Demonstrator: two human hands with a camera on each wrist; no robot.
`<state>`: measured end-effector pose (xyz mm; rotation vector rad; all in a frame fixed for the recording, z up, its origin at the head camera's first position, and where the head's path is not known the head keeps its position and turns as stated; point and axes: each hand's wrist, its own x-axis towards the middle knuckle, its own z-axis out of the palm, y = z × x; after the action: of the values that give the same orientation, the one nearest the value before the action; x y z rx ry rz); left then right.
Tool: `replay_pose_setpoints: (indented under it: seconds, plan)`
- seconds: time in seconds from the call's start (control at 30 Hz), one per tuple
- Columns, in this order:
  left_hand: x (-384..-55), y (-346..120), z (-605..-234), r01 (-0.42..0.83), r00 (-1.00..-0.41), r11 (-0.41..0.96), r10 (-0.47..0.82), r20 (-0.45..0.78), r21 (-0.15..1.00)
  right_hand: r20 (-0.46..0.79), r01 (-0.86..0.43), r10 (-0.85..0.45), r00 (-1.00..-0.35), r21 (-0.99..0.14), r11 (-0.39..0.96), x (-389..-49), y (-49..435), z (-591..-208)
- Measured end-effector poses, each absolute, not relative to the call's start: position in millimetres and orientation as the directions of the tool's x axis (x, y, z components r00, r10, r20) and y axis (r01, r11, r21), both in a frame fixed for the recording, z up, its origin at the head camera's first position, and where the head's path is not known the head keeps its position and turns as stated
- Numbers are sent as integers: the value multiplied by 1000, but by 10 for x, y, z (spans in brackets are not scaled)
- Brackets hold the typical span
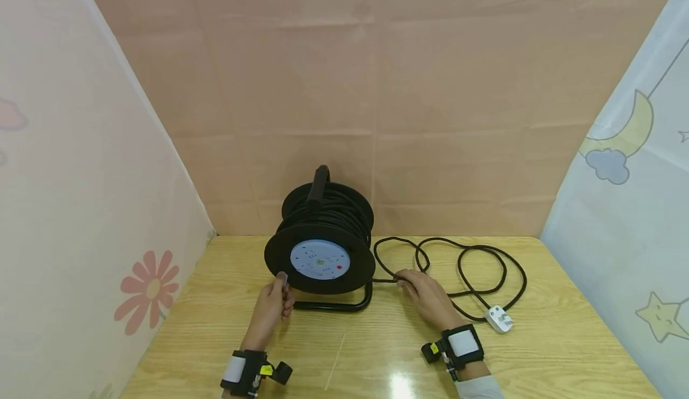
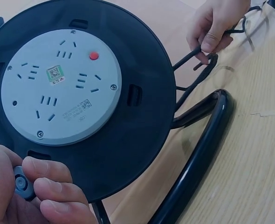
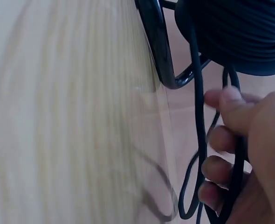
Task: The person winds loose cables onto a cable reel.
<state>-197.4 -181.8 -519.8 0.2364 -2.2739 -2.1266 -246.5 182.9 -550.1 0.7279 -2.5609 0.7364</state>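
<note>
Remotely, I look in on a black cable reel [image 1: 323,235] standing on a pale, wood-grained worktop [image 1: 565,339], toward its far edge and left of the middle. The reel's two flanges are flat, dull discs; between them, coils [image 1: 344,210] are wound in ridged layers. A round, pale socket panel [image 2: 60,100] sits on the near face, cut with narrow slots and bearing a red button [image 2: 94,55] and a small green-edged sticker [image 2: 55,73]. Glossy bent tubing forms the frame [image 2: 193,163], and a dark handle [image 1: 319,188] crosses the top.

Low on the left side of that face, the left hand [image 1: 276,302] grips a small grey knob [image 2: 22,182] between thumb and curled fingers, just in front of the flange. Beside the reel, the right hand [image 1: 427,297] grasps the black cable [image 3: 199,93], its fingers bent round one strand while a second runs just past the fingertips. Loose loops, thin and round, spread over the worktop's far right part to a blocky white plug [image 1: 499,319], nearer the right edge than either hand. Behind the far edge rises a creased tan backdrop [image 1: 344,88].
</note>
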Motion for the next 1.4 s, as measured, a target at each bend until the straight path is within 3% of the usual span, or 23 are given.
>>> replay_pose_setpoints:
  seconds: [0.33, 0.67, 0.87, 1.2, 1.4]
  plan:
    - [-1970, -1832, -5111, -82, -988, 62, -137, -73, 995, 419, -482, -300, -857, -445, 755, -2452, 1779, -5474]
    - [-1990, -1880, -5056, -76, -987, 37, -142, -70, 996, 400, -511, -343, -850, -462, 725, -2464, 1720, -5474]
    - [-1994, -1889, -5002, -76, -986, 18, -149, -73, 997, 394, -457, -272, -878, -517, 724, -2432, 1681, -5437]
    - [-2001, -1886, -4925, -69, -987, -51, -140, -76, 996, 540, -521, -275, -795, -377, 766, -2482, 1702, -5471]
    - [-2004, -1876, -4872, -66, -985, -76, -152, -76, 995, 541, -545, -299, -786, -380, 747, -2474, 1701, -5465]
